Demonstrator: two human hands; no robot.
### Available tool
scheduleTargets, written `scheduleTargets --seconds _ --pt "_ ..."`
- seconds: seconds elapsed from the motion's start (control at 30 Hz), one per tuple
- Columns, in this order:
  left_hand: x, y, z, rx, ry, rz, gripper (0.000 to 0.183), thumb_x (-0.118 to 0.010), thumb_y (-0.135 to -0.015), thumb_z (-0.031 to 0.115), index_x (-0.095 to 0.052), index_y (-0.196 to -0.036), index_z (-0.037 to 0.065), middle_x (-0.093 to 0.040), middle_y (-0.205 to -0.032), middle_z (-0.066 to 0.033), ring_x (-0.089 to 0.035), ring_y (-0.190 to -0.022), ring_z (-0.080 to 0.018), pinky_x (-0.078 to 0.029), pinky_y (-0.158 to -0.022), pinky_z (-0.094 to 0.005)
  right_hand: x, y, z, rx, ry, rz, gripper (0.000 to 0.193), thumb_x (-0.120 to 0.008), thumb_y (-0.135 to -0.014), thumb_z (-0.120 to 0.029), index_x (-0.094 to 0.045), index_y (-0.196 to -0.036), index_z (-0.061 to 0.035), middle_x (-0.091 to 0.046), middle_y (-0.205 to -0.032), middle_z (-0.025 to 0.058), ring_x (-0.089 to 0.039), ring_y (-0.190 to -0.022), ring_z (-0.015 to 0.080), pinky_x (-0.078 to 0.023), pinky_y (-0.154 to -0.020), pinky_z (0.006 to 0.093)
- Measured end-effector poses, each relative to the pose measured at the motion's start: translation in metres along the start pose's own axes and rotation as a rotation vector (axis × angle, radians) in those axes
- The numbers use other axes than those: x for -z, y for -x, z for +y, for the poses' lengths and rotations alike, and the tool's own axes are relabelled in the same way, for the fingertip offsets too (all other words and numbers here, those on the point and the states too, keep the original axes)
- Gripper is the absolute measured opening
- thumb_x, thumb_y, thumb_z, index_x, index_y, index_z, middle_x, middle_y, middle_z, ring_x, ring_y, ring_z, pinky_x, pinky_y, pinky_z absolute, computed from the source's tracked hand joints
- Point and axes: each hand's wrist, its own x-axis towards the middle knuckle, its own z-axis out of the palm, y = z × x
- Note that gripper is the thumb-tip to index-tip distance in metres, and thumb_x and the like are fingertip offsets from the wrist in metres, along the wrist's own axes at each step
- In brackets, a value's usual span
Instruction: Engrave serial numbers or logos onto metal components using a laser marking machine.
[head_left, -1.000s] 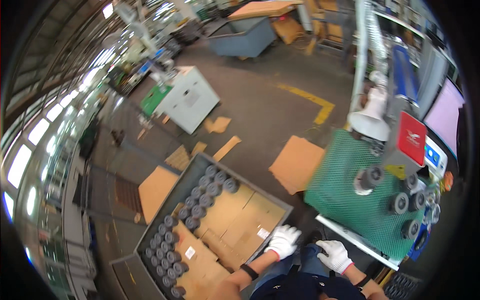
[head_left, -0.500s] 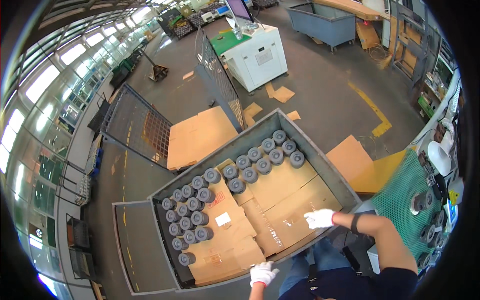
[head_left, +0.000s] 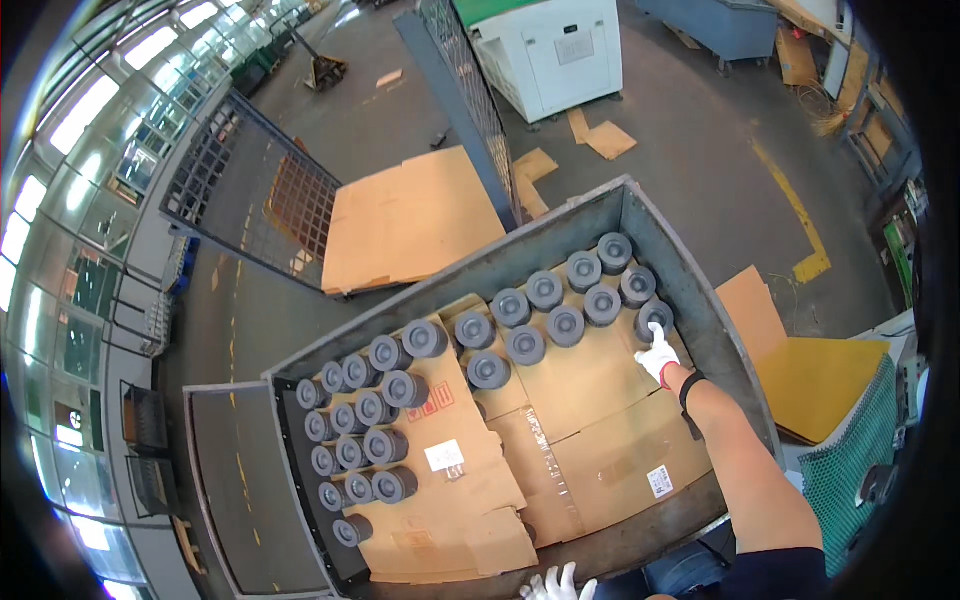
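Cardboard (head_left: 600, 410) lines the bin (head_left: 688, 262) where the right hand (head_left: 657, 354) touches a grey cylinder (head_left: 652, 306), grip unclear, the left hand (head_left: 557, 586) splayed.

Grey cylinders (head_left: 566, 326) on cardboard (head_left: 600, 412) in bin (head_left: 697, 290)

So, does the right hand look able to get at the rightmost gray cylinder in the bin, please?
Very likely yes: the right hand is on or just over that cylinder, with nothing visible between.
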Motion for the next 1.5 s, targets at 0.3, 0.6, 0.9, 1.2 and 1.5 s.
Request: scheduleTargets --seconds 0.3,0.6,0.9,1.2,1.5 --pt "0.039 -0.057 0.027 -0.042 0.194 0.033 0.053 -0.071 -0.091 0.035 -0.060 -0.133 0.004 -0.062 -0.131 -0.0200 -0.057 -0.122 -0.0390 -0.043 -0.104 -0.0526 -0.007 0.038 0.012 0.080 -0.075 -0.012 0.049 -0.073 -0.084 -0.034 -0.054 -0.124 -0.0128 -0.071 -0.101 0.0193 -0.069 -0.096 0.0386 -0.052 -0.087 0.0476" --pt "-0.012 -0.155 0.031 -0.066 0.164 -0.303 0.084 -0.081 -0.075 0.043 -0.043 -0.147 0.021 -0.050 -0.145 -0.0139 -0.063 -0.117 -0.0380 -0.054 -0.095 -0.0475 -0.080 0.203 0.055 0.947 0.820 -0.709 0.031 -0.066 -0.089 -0.035 -0.066 -0.113 -0.0153 -0.072 -0.099 0.0164 -0.071 -0.092 0.0349 -0.055 -0.080 0.0482" --pt "-0.041 -0.187 0.057 0.023 0.097 -0.452 0.094 -0.090 -0.066 0.033 -0.040 -0.146 0.031 -0.040 -0.148 -0.0082 -0.055 -0.124 -0.0352 -0.055 -0.089 -0.0508 -0.061 0.133 -0.036 0.980 0.794 -1.073 0.054 -0.059 -0.091 -0.040 -0.055 -0.141 -0.0189 -0.069 -0.124 0.0175 -0.064 -0.116 0.0396 -0.051 -0.097 0.0491" --pt "-0.105 -0.202 0.057 0.005 -0.011 -0.477 0.079 -0.082 -0.073 0.024 -0.047 -0.142 0.034 -0.042 -0.146 -0.0062 -0.048 -0.131 -0.0339 -0.047 -0.094 -0.0503 -0.130 0.020 -0.177 0.614 0.470 -0.226 0.072 -0.069 -0.088 -0.039 -0.038 -0.148 -0.0137 -0.065 -0.117 0.0231 -0.066 -0.104 0.0410 -0.052 -0.091 0.0486" --pt "-0.084 -0.213 0.056 0.032 0.044 -0.538 0.065 -0.077 -0.079 0.024 -0.052 -0.139 0.032 -0.052 -0.138 -0.0097 -0.054 -0.126 -0.0353 -0.048 -0.097 -0.0485 -0.120 0.052 -0.126 0.426 0.099 -0.240 0.049 -0.074 -0.082 -0.032 -0.054 -0.121 -0.0104 -0.070 -0.108 0.0211 -0.067 -0.103 0.0429 -0.053 -0.087 0.0470"
